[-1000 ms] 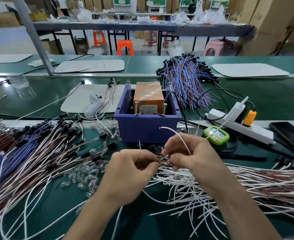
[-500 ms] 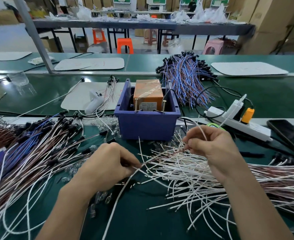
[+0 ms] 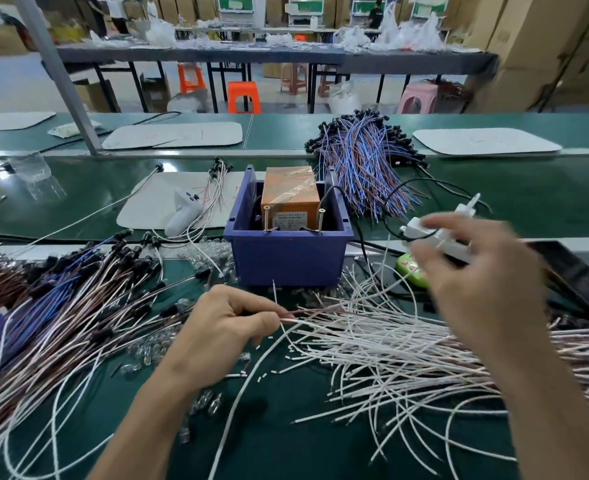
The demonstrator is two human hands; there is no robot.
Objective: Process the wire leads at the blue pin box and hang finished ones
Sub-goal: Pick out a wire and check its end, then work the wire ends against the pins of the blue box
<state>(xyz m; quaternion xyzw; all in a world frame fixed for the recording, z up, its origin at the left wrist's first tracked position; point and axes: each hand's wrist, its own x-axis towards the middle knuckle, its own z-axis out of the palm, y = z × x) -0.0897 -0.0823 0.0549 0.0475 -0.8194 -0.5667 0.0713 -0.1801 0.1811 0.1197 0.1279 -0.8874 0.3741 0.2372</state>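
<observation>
Now pinches one wire lead (image 3: pixel 317 310) with left hand (image 3: pixel 223 327), just near of blue pin box (image 3: pixel 288 261), over white lead pile (image 3: pixel 390 348). Has swung right hand (image 3: pixel 476 282) up and rightward; blurred, cannot tell grip. Probably singled out, ready for the box.

Nothing we can actually read here. Label (image 3: pixel 291 220) on the near face of the orange box (image 3: pixel 288 188) in the blue box (image 3: pixel 286 263) carries a few lines of small print, too fine to make out. Near pad (image 3: pixel 158 202) left of the box and far pad (image 3: pixel 172 136) behind it show faint red scribbles, illegible. Green timer (image 3: pixel 409 270) at right: face blurred, we get no digits.
</observation>
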